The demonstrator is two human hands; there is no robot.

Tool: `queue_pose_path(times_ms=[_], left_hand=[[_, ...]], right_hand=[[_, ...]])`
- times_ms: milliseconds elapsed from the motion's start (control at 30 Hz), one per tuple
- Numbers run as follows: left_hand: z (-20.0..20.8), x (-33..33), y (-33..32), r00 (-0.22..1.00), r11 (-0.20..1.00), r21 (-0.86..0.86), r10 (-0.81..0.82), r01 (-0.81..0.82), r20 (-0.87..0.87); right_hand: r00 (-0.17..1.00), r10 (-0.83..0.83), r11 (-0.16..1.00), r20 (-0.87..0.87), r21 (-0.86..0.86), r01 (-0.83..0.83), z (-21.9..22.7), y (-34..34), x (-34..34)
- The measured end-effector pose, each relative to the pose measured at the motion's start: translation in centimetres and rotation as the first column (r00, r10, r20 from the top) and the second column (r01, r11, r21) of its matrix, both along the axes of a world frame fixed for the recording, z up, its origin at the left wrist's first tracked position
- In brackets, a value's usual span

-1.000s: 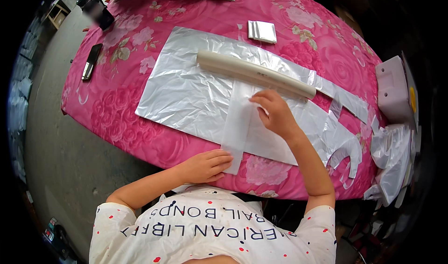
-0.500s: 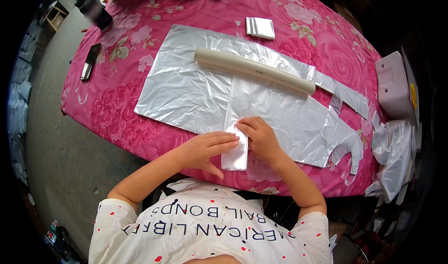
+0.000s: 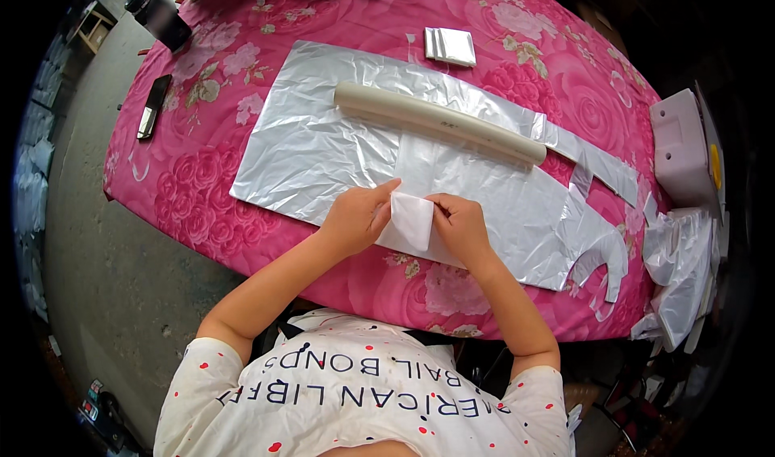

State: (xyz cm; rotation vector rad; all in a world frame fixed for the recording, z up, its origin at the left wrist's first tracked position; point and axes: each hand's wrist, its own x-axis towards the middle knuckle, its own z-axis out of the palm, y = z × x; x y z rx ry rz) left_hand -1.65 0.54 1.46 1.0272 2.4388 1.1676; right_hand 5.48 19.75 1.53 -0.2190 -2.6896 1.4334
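Between my two hands is a folded white plastic bag [image 3: 412, 222], a small flat packet above the near edge of a stack of plastic bags. My left hand [image 3: 358, 217] grips its left edge, index finger pointing away from me. My right hand [image 3: 460, 224] pinches its right edge between thumb and fingers. Beneath lies the stack of silvery-white plastic bags [image 3: 295, 138], spread flat with cut-out handles toward the right. A long beige tube [image 3: 440, 123] rests across the stack, beyond my hands.
The table has a pink floral cloth [image 3: 198, 190]. Beyond the stack sits a pile of folded bags [image 3: 450, 47]. A phone [image 3: 155, 106] and a dark bottle [image 3: 158, 17] are at left. At right stand a white box [image 3: 684, 150] and loose plastic bags [image 3: 678, 271].
The long folded strip has been doubled into a shorter packet, its near end lifted away from me. Both hands moved, the left one farther forward; it now grips the packet's edge.
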Motion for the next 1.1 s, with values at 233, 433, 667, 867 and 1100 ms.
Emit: queue_pose_path(times_ms=[233,433,667,867,1100], left_hand=[[-0.6,0.7,1.0,0.970,1.000,-0.010,-0.019,0.017,-0.244],[-1.9,1.9,1.5,0.913,0.942,-0.320,-0.215,0.101,-0.346],[-1.3,0.5,1.8,0.894,0.956,-0.275,-0.208,0.100,-0.397],[-1.3,-0.9,2.1,0.810,0.962,-0.255,-0.227,0.099,-0.541],[-1.5,-1.7,2.7,0.748,0.960,-0.264,-0.246,0.098,-0.616]], right_hand=[[0.888,-0.086,0.982,0.453,-0.111,0.152,2.4,0.4,-3.1],[0.878,-0.075,0.984,0.472,-0.107,0.142,1.9,0.5,-3.3],[0.885,0.382,0.657,-0.265,0.752,-0.058,-0.2,1.1,-2.3],[0.876,0.460,0.758,-0.143,0.577,-0.304,-0.9,2.5,-3.1],[0.893,0.394,0.891,-0.218,0.329,-0.313,-0.6,3.1,-3.8]])
